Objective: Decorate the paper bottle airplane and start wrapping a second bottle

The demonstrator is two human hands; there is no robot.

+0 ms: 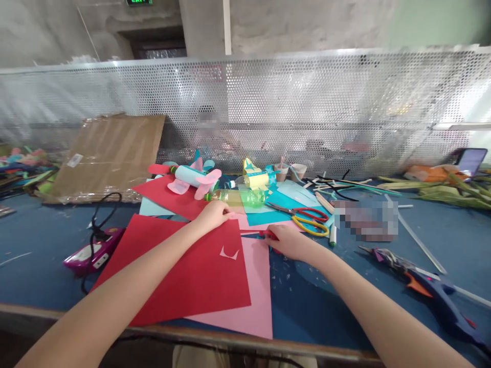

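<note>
My left hand [214, 214] reaches over the far edge of a large red sheet [184, 266], its fingers closed on a small piece of pink paper [232, 216]. To its right my right hand [289, 241] is closed around what look like small red-handled scissors [270, 235]; my fingers mostly hide them. A curved scrap of pale pink paper [229, 253] lies on the red sheet. Under that sheet, a larger pink sheet [258, 286] shows along the right side. Just beyond my hands lies a green-tinted plastic bottle [249, 198].
Larger scissors [310, 220] with red and yellow handles lie beyond my right hand, near a marker [333, 235]. A glue gun [425, 283] rests at right. A purple power strip [95, 250] sits at left. Paper-decorated bottles [190, 176] and cardboard [111, 153] stand farther back.
</note>
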